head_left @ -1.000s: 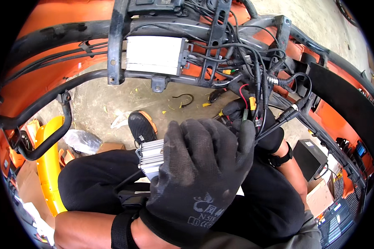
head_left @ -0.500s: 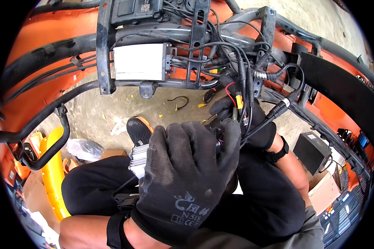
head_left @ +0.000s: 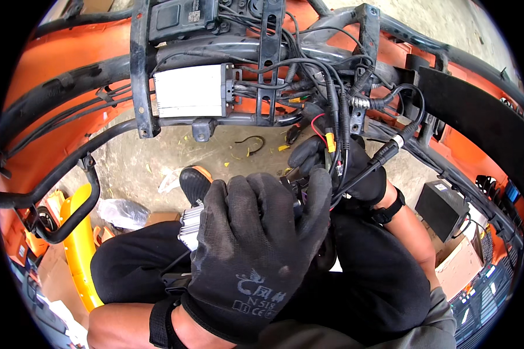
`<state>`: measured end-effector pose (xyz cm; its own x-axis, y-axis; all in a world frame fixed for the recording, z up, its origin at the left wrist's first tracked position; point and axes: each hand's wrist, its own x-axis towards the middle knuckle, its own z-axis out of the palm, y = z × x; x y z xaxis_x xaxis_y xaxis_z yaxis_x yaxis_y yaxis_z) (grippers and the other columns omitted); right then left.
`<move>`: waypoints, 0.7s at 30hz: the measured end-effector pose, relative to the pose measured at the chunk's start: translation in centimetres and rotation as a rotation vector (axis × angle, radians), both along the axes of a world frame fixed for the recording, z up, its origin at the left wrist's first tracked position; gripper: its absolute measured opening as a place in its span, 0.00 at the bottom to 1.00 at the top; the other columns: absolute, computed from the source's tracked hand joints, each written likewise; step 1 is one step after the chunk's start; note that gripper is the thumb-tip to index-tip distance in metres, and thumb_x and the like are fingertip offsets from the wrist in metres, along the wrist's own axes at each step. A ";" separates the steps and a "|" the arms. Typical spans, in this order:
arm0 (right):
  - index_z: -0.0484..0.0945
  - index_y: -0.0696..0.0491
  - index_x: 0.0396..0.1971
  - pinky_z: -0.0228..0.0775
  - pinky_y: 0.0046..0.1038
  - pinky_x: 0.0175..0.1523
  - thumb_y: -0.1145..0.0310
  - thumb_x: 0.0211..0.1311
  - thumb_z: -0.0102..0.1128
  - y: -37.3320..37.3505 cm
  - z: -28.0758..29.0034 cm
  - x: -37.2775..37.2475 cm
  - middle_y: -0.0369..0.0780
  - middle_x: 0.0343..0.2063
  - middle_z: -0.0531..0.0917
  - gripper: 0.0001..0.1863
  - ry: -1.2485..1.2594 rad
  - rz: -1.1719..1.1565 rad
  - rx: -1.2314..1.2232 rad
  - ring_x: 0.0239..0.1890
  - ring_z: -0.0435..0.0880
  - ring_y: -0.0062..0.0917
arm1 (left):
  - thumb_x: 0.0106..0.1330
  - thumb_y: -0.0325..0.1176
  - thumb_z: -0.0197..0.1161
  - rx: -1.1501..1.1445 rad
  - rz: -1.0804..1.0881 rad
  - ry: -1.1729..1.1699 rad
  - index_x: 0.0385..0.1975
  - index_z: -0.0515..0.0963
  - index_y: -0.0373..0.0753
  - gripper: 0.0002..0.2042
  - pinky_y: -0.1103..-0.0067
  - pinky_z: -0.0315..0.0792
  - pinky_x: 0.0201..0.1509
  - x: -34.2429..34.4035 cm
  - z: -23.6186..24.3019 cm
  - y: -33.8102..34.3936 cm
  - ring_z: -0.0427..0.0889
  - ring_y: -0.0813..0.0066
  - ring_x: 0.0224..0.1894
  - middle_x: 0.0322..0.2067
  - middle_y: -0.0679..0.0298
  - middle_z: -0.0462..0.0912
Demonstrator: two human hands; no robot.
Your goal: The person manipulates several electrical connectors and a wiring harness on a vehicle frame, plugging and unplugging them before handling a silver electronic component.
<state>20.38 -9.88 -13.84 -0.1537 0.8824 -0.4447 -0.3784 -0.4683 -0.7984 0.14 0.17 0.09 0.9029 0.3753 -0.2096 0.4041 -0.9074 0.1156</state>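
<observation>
Both my hands wear black gloves. My left hand [head_left: 253,238] is closed over a silver finned metal box [head_left: 190,228] above my lap, its back toward me; most of the box is covered. Beyond its thumb, my right hand [head_left: 361,177] curls around thin wires [head_left: 336,156] hanging from the frame. Its fingertips are partly hidden behind those wires. A yellow connector [head_left: 330,142] and a red wire [head_left: 314,125] sit just above the right fingers. A thick black cable with a plug [head_left: 387,152] passes across the right glove.
A black tubular frame [head_left: 113,68] with orange panels spans the upper view, carrying a white-faced box [head_left: 191,91] and tangled cables. A black block [head_left: 441,210] rests on cardboard at right. A yellow curved part [head_left: 78,244] and a clear plastic bag [head_left: 122,213] lie at left.
The view has shifted slightly, so the frame appears a little further left. My left hand sits slightly lower and further left. Both hands keep about the same grip.
</observation>
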 end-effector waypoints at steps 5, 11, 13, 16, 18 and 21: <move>0.55 0.52 0.76 0.80 0.29 0.55 0.71 0.65 0.69 0.3 0.2 -0.2 0.43 0.50 0.85 0.43 0.167 -0.055 -0.037 0.51 0.85 0.26 | 0.72 0.45 0.62 -0.021 0.000 -0.010 0.67 0.71 0.40 0.27 0.55 0.79 0.52 0.1 0.1 0.1 0.79 0.50 0.42 0.40 0.47 0.76; 0.55 0.52 0.76 0.82 0.28 0.54 0.71 0.69 0.66 0.3 -0.8 0.3 0.45 0.51 0.85 0.40 0.216 0.006 -0.087 0.51 0.86 0.28 | 0.69 0.42 0.64 -0.040 0.045 0.050 0.68 0.72 0.48 0.27 0.53 0.77 0.54 0.2 0.1 -0.5 0.78 0.46 0.50 0.47 0.47 0.74; 0.54 0.51 0.76 0.82 0.28 0.54 0.70 0.69 0.65 0.4 -0.9 0.2 0.45 0.51 0.85 0.40 0.250 -0.002 -0.096 0.51 0.87 0.28 | 0.68 0.41 0.65 -0.063 0.067 0.079 0.69 0.72 0.52 0.28 0.52 0.76 0.55 0.2 0.2 -0.6 0.77 0.44 0.54 0.50 0.46 0.72; 0.54 0.49 0.77 0.82 0.29 0.55 0.69 0.69 0.66 0.2 -1.2 0.0 0.45 0.52 0.84 0.41 0.295 -0.027 -0.073 0.51 0.87 0.28 | 0.69 0.42 0.63 -0.055 0.043 0.067 0.68 0.72 0.49 0.26 0.53 0.77 0.53 0.2 0.3 -0.4 0.78 0.45 0.50 0.47 0.46 0.74; 0.54 0.49 0.77 0.82 0.29 0.55 0.69 0.69 0.66 0.3 -1.2 -0.1 0.45 0.52 0.84 0.41 0.346 -0.034 -0.066 0.51 0.86 0.28 | 0.73 0.44 0.60 -0.021 -0.009 0.022 0.67 0.72 0.41 0.25 0.55 0.79 0.51 0.1 0.0 0.0 0.79 0.48 0.43 0.40 0.47 0.76; 0.52 0.48 0.78 0.81 0.29 0.56 0.69 0.69 0.66 0.6 -0.7 -0.4 0.45 0.52 0.84 0.42 0.393 -0.049 -0.036 0.51 0.86 0.29 | 0.73 0.44 0.60 -0.027 -0.006 0.027 0.67 0.72 0.41 0.26 0.55 0.79 0.50 0.2 0.1 0.1 0.79 0.48 0.43 0.40 0.47 0.76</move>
<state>19.95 -9.25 -14.58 -0.2768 0.8776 -0.3914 -0.6744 -0.4676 -0.5714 0.37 0.25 0.19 0.8991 0.3636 -0.2438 0.4016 -0.9067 0.1289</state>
